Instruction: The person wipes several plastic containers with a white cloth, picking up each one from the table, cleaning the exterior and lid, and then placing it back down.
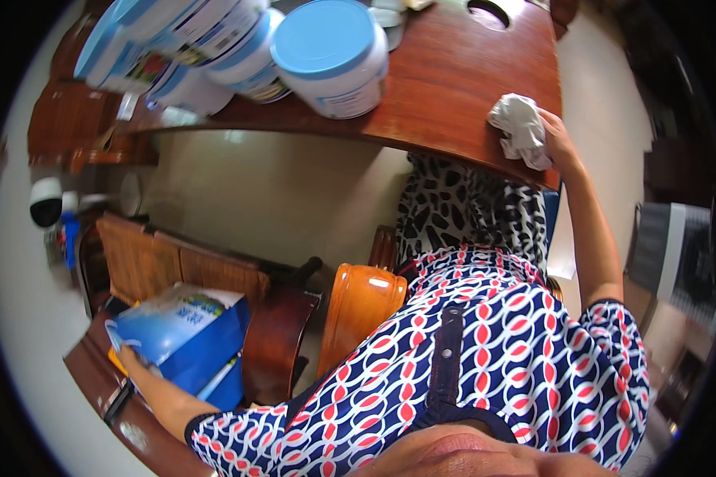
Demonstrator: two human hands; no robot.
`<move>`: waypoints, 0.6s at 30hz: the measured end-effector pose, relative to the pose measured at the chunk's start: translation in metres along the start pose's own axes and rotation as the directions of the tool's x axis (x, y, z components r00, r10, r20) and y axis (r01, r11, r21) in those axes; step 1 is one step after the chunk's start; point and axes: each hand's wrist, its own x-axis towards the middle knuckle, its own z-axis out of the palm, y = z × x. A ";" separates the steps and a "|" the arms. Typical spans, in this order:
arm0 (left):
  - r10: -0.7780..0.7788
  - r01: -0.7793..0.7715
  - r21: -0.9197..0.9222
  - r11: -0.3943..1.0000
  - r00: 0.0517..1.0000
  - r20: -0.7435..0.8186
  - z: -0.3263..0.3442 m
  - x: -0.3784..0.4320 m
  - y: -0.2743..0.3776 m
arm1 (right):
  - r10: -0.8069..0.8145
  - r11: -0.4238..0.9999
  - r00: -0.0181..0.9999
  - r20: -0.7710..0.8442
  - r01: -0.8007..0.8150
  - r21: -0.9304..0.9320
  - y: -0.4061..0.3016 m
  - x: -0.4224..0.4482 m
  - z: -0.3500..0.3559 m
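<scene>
My right hand [556, 137] grips a crumpled white cloth [522, 131] on the near right corner of the reddish-brown wooden table [453, 77]. At the lower left, my left hand [126, 359] reaches to the side of a blue printed box [179, 328] that lies on a dark wooden seat. A pale blue and white item [113, 335] shows at its fingertips; whether the fingers close on it is unclear. White tubs with light blue lids stand at the table's left part, the nearest tub [334, 59] upright close to the edge.
A round hole [488, 14] opens in the far tabletop. An orange-brown wooden chair arm [361, 310] is beside my body, with a slatted wooden backrest [179, 256] farther left. At the right stands a grey and white boxy object [671, 250]. Tiled floor [244, 191] shows under the table.
</scene>
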 end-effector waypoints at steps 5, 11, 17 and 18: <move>0.046 -0.046 -0.002 0.999 0.998 0.035 -0.016 -0.040 0.026 | 0.063 0.992 0.997 -0.033 -0.059 0.110 -0.004 -0.003 -0.011; 0.063 -0.063 -0.005 0.998 0.995 0.082 -0.037 -0.095 0.038 | 0.130 0.978 0.991 -0.038 -0.121 0.169 -0.002 0.013 -0.027; 0.089 -0.085 -0.039 0.996 0.986 0.142 -0.039 -0.118 0.038 | 0.123 0.983 0.992 0.022 -0.125 0.135 0.005 0.023 -0.029; 0.096 -0.090 -0.046 0.995 0.986 0.139 -0.042 -0.121 0.041 | 0.108 0.987 0.994 0.029 -0.111 0.115 0.005 0.023 -0.029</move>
